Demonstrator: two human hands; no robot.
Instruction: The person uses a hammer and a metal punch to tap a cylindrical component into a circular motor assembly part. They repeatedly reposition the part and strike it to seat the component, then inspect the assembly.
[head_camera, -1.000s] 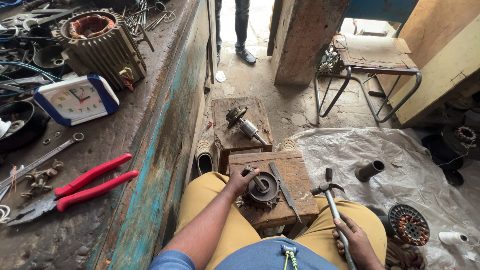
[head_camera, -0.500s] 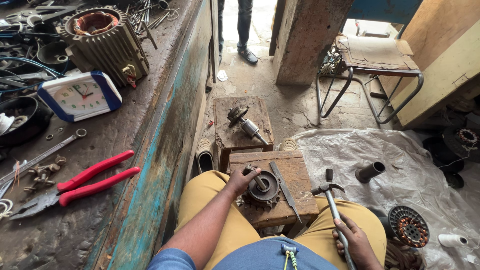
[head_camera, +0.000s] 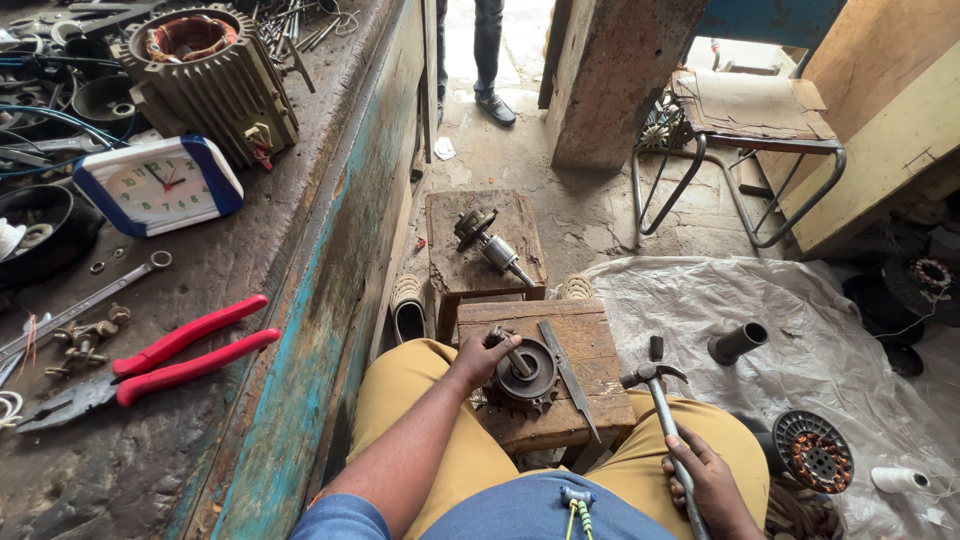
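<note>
Round toothed steel gear (head_camera: 527, 378) on rough wooden block (head_camera: 590, 345)

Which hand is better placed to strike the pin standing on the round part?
Probably the right hand: it grips the hammer beside the block. The left hand holds the pin on the round part.

Round toothed metal part (head_camera: 527, 377) w/ upright pin, flat on wooden block; hammer (head_camera: 662, 420) prob. raised.

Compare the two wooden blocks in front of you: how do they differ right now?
The near block carries a round toothed part and a flat metal bar, and the left hand rests on it. The far block looks darker and more worn, holds only a motor shaft, and no hand touches it. Both are squarish wood.
</note>
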